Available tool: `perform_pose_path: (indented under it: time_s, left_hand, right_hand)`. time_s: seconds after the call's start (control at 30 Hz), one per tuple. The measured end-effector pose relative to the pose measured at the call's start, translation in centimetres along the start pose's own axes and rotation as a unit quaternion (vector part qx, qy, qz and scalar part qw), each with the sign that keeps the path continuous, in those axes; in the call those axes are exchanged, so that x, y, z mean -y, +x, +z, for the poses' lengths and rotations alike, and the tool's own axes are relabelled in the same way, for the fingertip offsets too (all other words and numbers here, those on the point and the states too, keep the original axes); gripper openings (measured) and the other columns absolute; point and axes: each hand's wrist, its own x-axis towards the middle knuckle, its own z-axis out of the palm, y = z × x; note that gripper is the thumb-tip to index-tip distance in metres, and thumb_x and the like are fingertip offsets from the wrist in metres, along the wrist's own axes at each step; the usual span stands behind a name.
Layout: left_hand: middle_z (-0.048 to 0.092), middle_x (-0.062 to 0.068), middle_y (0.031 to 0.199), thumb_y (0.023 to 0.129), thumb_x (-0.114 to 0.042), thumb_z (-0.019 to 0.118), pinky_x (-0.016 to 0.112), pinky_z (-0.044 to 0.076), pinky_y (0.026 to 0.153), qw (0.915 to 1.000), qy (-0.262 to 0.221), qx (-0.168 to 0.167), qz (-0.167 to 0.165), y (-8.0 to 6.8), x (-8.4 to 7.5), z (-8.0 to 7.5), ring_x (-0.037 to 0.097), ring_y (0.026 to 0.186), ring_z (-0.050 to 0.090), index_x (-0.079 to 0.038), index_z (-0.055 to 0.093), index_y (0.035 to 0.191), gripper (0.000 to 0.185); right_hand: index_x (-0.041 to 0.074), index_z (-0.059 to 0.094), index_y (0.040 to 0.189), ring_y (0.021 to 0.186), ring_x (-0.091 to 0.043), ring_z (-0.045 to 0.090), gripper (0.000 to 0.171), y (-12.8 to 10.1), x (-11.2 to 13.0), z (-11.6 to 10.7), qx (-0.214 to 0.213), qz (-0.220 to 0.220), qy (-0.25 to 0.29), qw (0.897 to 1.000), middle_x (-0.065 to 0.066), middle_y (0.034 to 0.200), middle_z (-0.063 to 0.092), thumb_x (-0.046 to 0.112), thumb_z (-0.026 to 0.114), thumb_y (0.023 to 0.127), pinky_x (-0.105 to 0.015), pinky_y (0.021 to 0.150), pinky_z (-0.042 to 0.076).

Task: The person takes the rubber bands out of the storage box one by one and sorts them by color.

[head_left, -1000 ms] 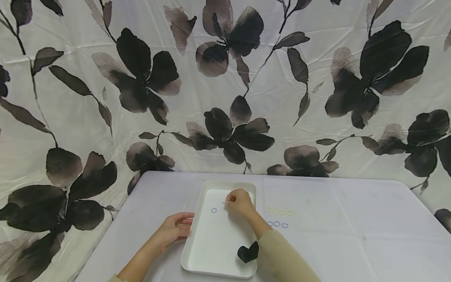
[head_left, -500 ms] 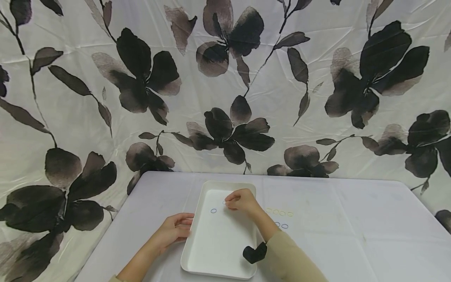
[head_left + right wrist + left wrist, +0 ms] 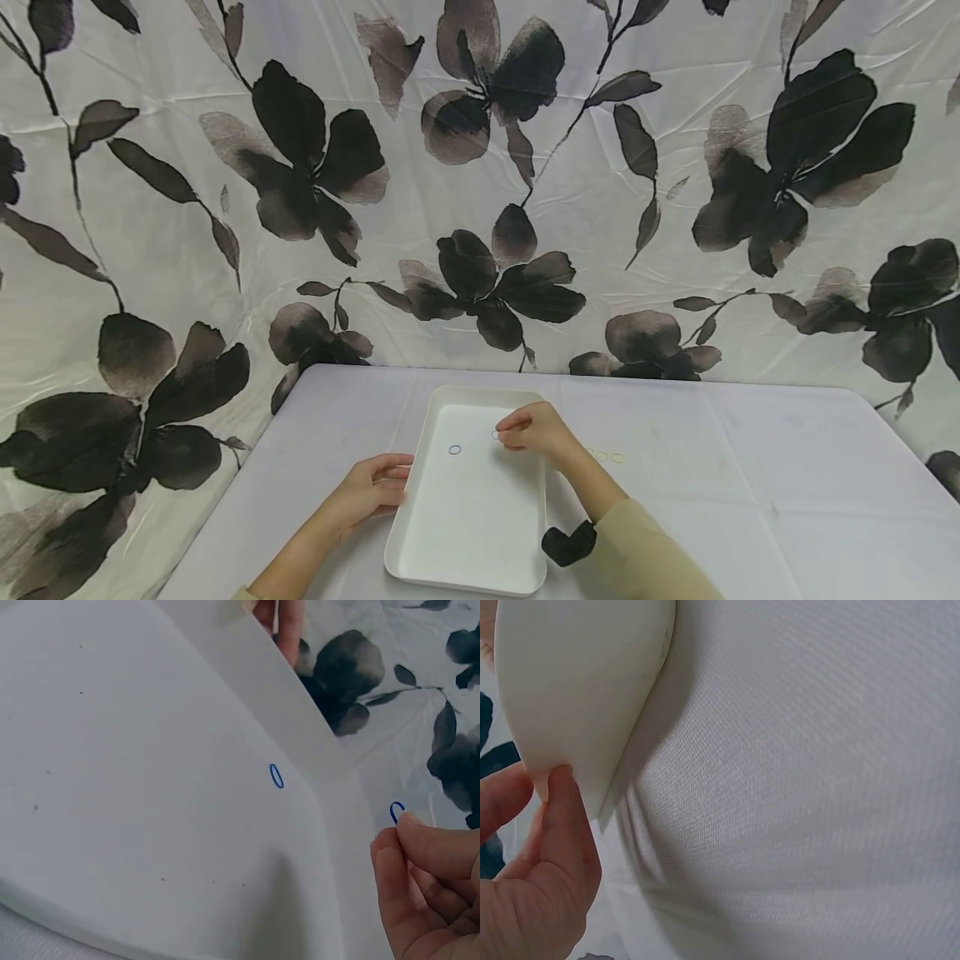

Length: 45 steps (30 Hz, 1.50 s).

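Note:
A white rectangular tray (image 3: 467, 533) lies on the cloth-covered table. By its left rim, my left hand (image 3: 367, 492) holds it, fingers on both sides of the wall in the left wrist view. My right hand (image 3: 538, 432) is raised over the tray's far right part. Between thumb and forefinger it pinches a small thin blue ring (image 3: 397, 812), clearest in the right wrist view. Another blue ring (image 3: 454, 450) lies flat on the tray floor, toward the far left. The right forearm hides part of the tray's right rim and the table beyond.
Several thin yellow rings (image 3: 617, 458) lie in a row on the white tablecloth (image 3: 750, 500), right of the tray, partly behind the right arm. A black band (image 3: 568, 543) sits at the right sleeve. A floral curtain (image 3: 495, 275) hangs behind the table.
My right hand has shifted slightly right with the blue ring still pinched. The right forearm moved right too, now covering the blue rings on the table. The left hand stays put.

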Motion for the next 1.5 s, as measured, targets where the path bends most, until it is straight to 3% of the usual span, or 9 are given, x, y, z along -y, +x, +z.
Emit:
perform_pose_path:
  time_s: [0.57, 0.93, 1.5]
  left_hand:
    - [0.054, 0.022, 0.115, 0.074, 0.011, 0.061, 0.036, 0.054, 0.079, 1.0000, -0.004, 0.003, 0.000, 0.1, -0.3, 0.0, 0.025, 0.098, 0.060, 0.010, 0.045, 0.129, 0.057]
    - [0.054, 0.021, 0.115, 0.074, 0.010, 0.060, 0.036, 0.054, 0.078, 1.0000, -0.001, -0.001, 0.003, 0.3, -0.2, 0.0, 0.025, 0.098, 0.059, 0.009, 0.046, 0.129, 0.057]
    - [0.055, 0.020, 0.114, 0.075, 0.010, 0.061, 0.036, 0.054, 0.078, 1.0000, 0.001, -0.003, 0.000, 0.1, 0.1, 0.0, 0.025, 0.097, 0.060, 0.008, 0.046, 0.128, 0.056]
  right_hand:
    - [-0.011, 0.066, 0.093, 0.070, -0.016, 0.064, 0.014, -1.7, -0.2, -3.7, -0.015, 0.019, -0.008, 1.000, -0.006, 0.077, 0.066, -0.003, 0.066, 0.081, -0.031, 0.069, 0.056]
    - [-0.013, 0.065, 0.094, 0.073, -0.017, 0.064, 0.015, -3.0, -0.8, -5.7, -0.022, 0.019, -0.011, 1.000, -0.008, 0.078, 0.067, -0.004, 0.065, 0.082, -0.035, 0.071, 0.056]
    - [-0.014, 0.065, 0.095, 0.078, -0.022, 0.066, 0.018, -4.6, -2.5, -8.3, -0.041, 0.041, -0.002, 0.998, -0.010, 0.082, 0.068, -0.002, 0.066, 0.082, -0.030, 0.070, 0.056]
